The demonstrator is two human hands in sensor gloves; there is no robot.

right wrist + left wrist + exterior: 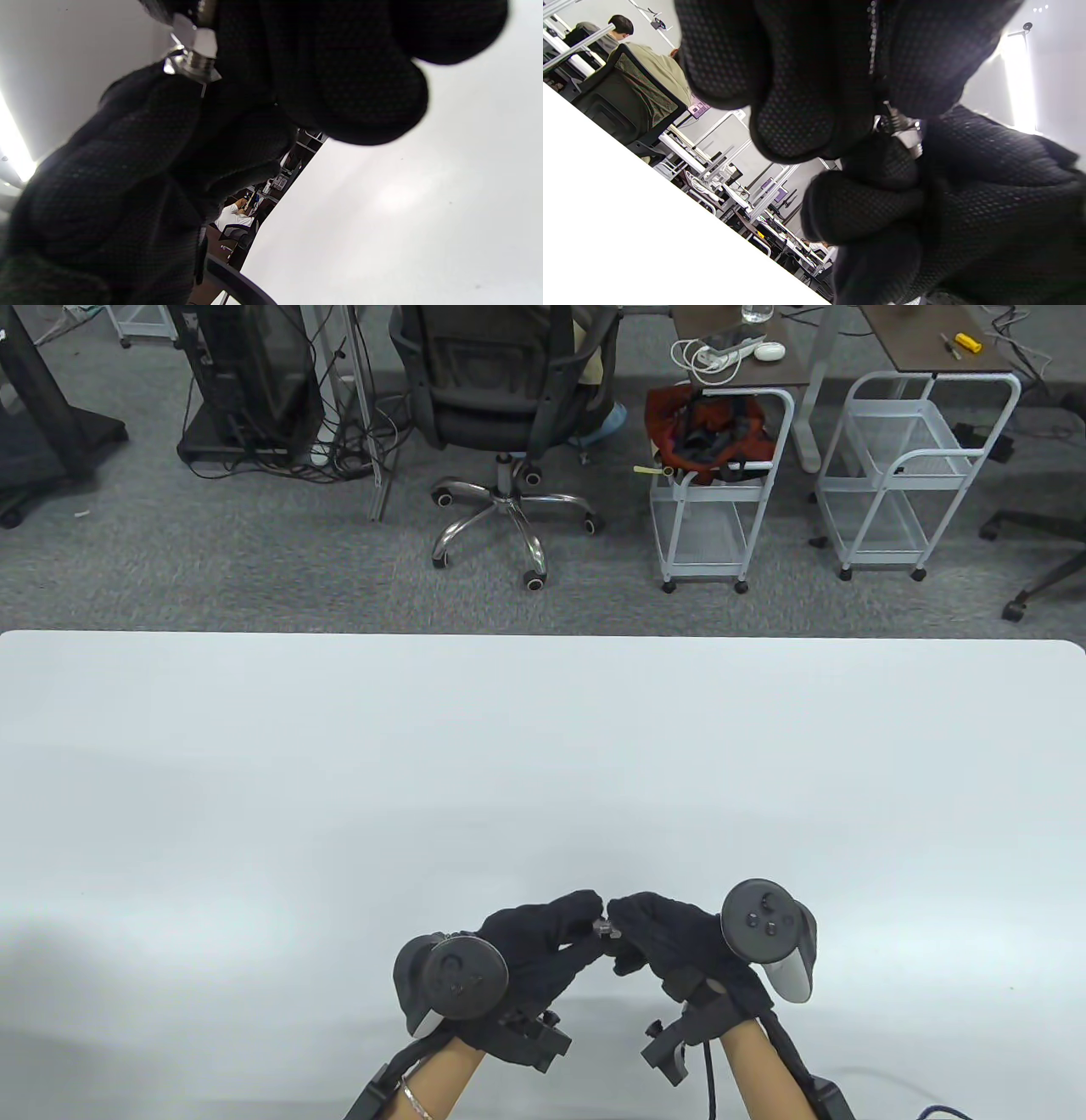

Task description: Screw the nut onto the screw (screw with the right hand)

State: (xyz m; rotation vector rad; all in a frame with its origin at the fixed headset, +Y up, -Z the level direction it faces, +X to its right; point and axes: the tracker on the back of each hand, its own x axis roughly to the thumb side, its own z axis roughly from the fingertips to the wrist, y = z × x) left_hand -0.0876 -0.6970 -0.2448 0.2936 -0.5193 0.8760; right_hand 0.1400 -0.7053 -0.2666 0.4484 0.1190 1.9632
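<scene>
Left hand [517,954] is being curled round the screw [897,123], pinching it just above the near edge of the white table [543,746]. Right hand [670,942] is meeting it fingertip to fingertip, pinching the nut [196,44]. In the right wrist view the nut is being seated on the threads, touching a metal collar; how many turns are done cannot be told. Judged: threading is being started or is midway, tightening is left.

Beyond the table's far edge, grey carpet is being occupied by an office chair [501,398], then two white wire carts [721,500], then a desk corner.
</scene>
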